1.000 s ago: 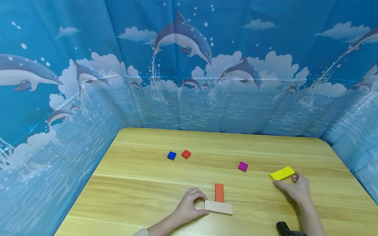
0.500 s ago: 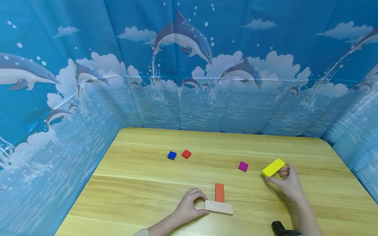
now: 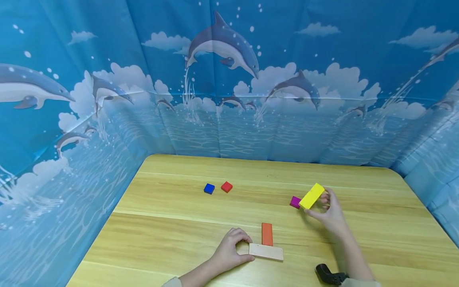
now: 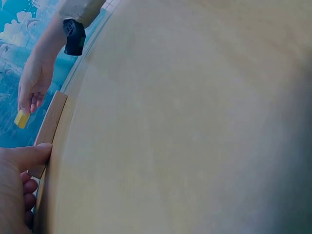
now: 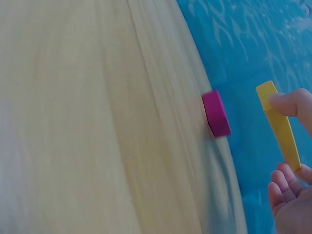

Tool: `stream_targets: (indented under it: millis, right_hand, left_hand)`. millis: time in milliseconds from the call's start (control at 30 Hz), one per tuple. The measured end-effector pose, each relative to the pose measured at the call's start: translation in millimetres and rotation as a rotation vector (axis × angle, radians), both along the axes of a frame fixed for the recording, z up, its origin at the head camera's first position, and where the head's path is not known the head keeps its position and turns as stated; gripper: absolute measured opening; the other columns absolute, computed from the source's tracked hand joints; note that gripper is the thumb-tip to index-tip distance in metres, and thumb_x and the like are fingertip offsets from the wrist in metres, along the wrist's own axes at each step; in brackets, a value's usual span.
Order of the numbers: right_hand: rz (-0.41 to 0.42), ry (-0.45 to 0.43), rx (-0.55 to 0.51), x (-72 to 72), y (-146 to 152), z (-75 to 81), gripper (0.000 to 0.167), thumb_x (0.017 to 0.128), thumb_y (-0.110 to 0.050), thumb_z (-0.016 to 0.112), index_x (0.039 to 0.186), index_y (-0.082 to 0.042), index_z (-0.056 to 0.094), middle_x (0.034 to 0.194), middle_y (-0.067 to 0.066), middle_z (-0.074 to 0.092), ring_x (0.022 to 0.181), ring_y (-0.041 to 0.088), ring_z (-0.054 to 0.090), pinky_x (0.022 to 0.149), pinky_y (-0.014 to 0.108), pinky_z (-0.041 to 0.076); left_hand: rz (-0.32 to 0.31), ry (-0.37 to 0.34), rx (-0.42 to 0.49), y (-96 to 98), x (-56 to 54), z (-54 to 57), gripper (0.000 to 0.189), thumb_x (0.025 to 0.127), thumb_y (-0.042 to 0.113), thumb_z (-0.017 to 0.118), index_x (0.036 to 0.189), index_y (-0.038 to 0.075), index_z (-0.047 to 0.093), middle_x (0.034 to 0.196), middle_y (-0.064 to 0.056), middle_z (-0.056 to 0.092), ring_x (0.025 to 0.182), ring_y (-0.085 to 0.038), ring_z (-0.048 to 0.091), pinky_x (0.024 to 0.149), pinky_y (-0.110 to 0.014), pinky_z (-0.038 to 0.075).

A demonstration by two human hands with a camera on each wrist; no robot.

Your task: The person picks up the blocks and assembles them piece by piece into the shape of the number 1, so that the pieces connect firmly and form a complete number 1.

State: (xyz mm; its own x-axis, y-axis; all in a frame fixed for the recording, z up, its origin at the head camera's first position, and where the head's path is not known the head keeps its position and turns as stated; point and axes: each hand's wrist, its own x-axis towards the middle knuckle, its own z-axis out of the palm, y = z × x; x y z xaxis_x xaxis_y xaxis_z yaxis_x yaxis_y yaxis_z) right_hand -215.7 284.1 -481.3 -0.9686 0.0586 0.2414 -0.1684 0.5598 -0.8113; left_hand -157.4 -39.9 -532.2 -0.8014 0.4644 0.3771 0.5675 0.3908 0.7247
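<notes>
My left hand [image 3: 230, 251] pinches the left end of a plain wooden block [image 3: 266, 252], thumb on its near side and fingers at the far one. An orange block [image 3: 267, 234] lies just behind it, pointing away, so the two form a T. Over on the right, my right hand [image 3: 331, 211] holds a long yellow block [image 3: 312, 196] up off the table by its ends, between thumb and fingers. In the head view the yellow block partly overlaps a small magenta block [image 3: 295, 202]. The right wrist view shows that magenta block [image 5: 216, 113] standing apart from the yellow block [image 5: 281, 129].
Farther back on the wooden table [image 3: 172, 227] lie a small blue block [image 3: 209, 188] and a small red block [image 3: 226, 187]. A black device [image 3: 329, 275] is at my right wrist. A dolphin-print curtain [image 3: 233, 127] hangs around the table's far side and flanks.
My right hand has carried the yellow block leftward and away from me, turning it steeper, up to the magenta block. My left hand and the plain wooden block have stayed in place.
</notes>
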Motion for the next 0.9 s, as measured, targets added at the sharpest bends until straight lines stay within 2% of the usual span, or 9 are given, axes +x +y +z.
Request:
stream_targets:
  millis: [133,367,700,900]
  right_hand:
    - [0.052,0.028,0.002,-8.0,-10.8,-0.3,0.093,0.066,-0.005,0.080,0.136,0.011,0.020,0.108,0.018,0.041,0.094,0.025,0.039,0.074,0.018,0.036]
    - [0.133,0.007,0.011,-21.5,-26.1,-3.5,0.097,0.065,-0.006,0.081,0.137,0.010,0.019,0.110,0.020,0.042,0.097,0.027,0.042,0.076,0.024,0.039]
    - [0.287,0.016,-0.013,-34.0,-43.8,-12.3,0.095,0.062,-0.002,0.081,0.136,0.004,0.023,0.103,0.016,0.042,0.089,0.025,0.044,0.074,0.025,0.044]
    - [0.347,0.001,-0.016,-39.0,-53.2,-15.8,0.097,0.062,-0.005,0.082,0.137,0.005,0.022,0.104,0.015,0.041,0.089,0.025,0.039,0.072,0.024,0.038]
  left_hand:
    - [0.005,0.005,0.002,1.4,-1.6,0.1,0.034,0.061,0.019,0.084,0.088,0.015,0.063,0.090,0.009,0.059,0.091,-0.005,0.049,0.082,-0.022,0.043]
    - [0.016,0.000,-0.002,4.1,-4.8,-0.5,0.034,0.062,0.019,0.083,0.088,0.015,0.063,0.091,0.010,0.058,0.091,-0.004,0.049,0.082,-0.021,0.042]
    - [0.014,-0.010,-0.003,4.6,-5.4,1.5,0.034,0.062,0.019,0.083,0.088,0.015,0.063,0.090,0.010,0.058,0.090,-0.004,0.049,0.082,-0.022,0.042]
    - [0.014,-0.021,-0.001,4.3,-6.5,1.1,0.033,0.062,0.019,0.084,0.088,0.016,0.064,0.090,0.011,0.058,0.090,-0.004,0.048,0.081,-0.021,0.042]
